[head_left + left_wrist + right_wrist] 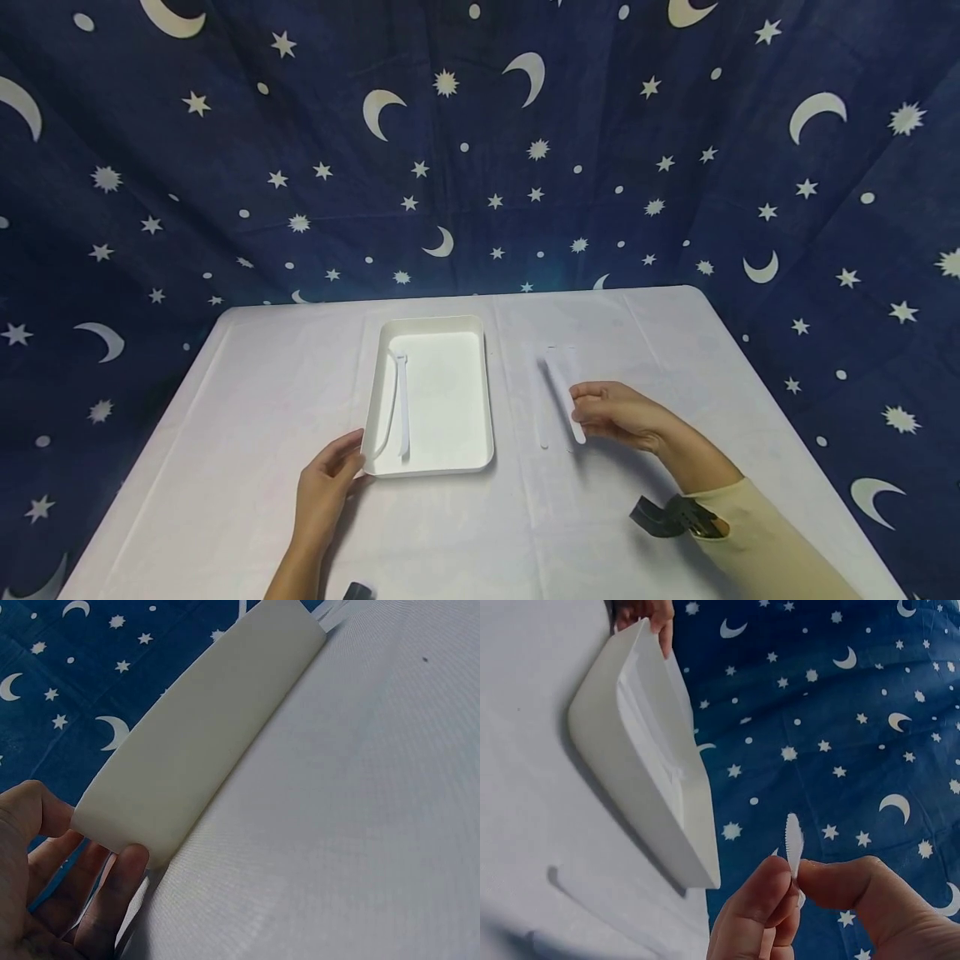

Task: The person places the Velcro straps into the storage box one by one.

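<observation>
White ridged strip (566,402) is being held to the right of the white tray (450,400), apparently lifted off the white cloth (262,433); notes are running left to right.

At the tray's near-left corner the left hand (330,479) is pinching the wall, its digits bending round the corner; this is probably steadying the tray against sliding. Inside the tray, toward its left wall, a curved white piece (392,408) and a straight white piece (404,408) are lying side by side, lengthwise; the placing is presumably keeping them together and aligned with the tray's long side.

Just right of the tray, slim pale pieces (544,446) are lying on the cloth; they are blending into it, so the count is remaining uncertain.

Farther right of the tray, the right hand (618,417) is pinching the ridged strip between thumb and fingertips; the thin, flat shape is likely calling for such a narrow grip. The strip is lying on the tray side of the fingers, its longer end reaching beyond them to the far side; in the right wrist view its tip is projecting past the fingertips, ridges facing the tray.
</observation>
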The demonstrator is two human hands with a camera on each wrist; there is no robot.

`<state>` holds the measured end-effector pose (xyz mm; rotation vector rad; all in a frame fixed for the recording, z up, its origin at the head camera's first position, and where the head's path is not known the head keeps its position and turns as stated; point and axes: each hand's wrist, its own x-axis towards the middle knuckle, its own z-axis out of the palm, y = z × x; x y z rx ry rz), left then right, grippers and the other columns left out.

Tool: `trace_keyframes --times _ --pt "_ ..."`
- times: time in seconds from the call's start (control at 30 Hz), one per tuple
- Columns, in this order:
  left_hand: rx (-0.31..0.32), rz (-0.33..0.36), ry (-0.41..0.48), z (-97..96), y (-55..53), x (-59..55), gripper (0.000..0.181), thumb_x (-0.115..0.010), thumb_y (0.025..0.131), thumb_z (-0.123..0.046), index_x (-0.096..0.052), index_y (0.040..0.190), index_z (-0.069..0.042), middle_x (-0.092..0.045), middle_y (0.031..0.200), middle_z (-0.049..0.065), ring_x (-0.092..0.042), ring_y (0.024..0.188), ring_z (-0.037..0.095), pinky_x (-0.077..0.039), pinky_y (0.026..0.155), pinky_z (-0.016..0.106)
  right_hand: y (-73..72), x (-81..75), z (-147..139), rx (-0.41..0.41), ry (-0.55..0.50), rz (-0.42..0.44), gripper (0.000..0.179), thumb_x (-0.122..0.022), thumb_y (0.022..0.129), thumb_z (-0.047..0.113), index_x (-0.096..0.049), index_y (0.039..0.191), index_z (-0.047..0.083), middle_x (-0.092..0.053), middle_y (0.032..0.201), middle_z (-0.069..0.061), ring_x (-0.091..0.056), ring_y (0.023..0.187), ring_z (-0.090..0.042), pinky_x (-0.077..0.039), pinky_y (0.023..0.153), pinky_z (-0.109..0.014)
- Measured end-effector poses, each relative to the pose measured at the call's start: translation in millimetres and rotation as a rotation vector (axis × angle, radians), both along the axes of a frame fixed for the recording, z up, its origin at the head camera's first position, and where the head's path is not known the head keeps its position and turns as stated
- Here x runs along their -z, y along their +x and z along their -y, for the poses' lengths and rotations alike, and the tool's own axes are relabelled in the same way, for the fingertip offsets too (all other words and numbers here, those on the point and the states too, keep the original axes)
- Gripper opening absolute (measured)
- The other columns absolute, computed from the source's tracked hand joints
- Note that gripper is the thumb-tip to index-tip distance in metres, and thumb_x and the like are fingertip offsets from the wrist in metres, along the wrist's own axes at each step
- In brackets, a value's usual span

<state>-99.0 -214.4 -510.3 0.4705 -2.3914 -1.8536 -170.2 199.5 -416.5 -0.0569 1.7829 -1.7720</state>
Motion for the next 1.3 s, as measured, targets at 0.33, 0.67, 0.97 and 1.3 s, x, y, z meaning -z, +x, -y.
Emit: trace_keyframes --times 0.33,0.67,0.97,1.3 --pt "0.003 -0.002 -0.028 0.1 0.3 -0.3 0.036 -0.062 0.095 -0.013 -0.060 0.130 -0.006 -0.064 0.129 0.016 -0.069 0.102 0.008 -0.062 0.078 0.021 -4.6 -5.3 18.4 0.003 -0.016 0.022 0.052 -0.062 0.084 0.000 -0.039 0.129 -0.013 -0.045 0.066 0.010 -0.049 0.063 -0.001 -0.057 0.068 -0.017" --pt "0.008 -0.005 -0.021 1.0 0.6 -1.2 0.036 -0.062 0.094 -0.013 -0.061 0.130 -0.007 -0.064 0.129 0.015 -0.068 0.103 0.007 -0.062 0.078 0.021 -4.7 -7.7 29.6 0.020 -0.035 0.040 0.061 -0.062 0.084 -0.002 -0.032 0.136 -0.015 -0.049 0.090 0.001 -0.050 0.065 -0.002 -0.058 0.065 -0.017" --pt "0.009 -0.007 -0.038 1.2 0.3 -0.3 0.036 -0.061 0.095 -0.014 -0.061 0.130 -0.006 -0.064 0.130 0.015 -0.068 0.108 0.017 -0.062 0.078 0.021 -6.7 -7.6 38.1 0.014 -0.093 0.052 0.048 -0.061 0.082 -0.007 -0.038 0.124 -0.007 -0.046 0.072 0.007 -0.046 0.060 -0.003 -0.058 0.062 -0.017" --pt "0.001 -0.001 -0.022 0.1 -0.3 -0.9 0.037 -0.062 0.094 -0.014 -0.061 0.130 -0.006 -0.065 0.128 0.016 -0.069 0.102 0.009 -0.062 0.078 0.020 -9.6 -3.0 53.1 -0.024 -0.133 0.050 0.035 -0.060 0.080 -0.008 -0.048 0.109 0.007 -0.057 0.075 0.006 -0.053 0.064 -0.007 -0.056 0.061 -0.018"
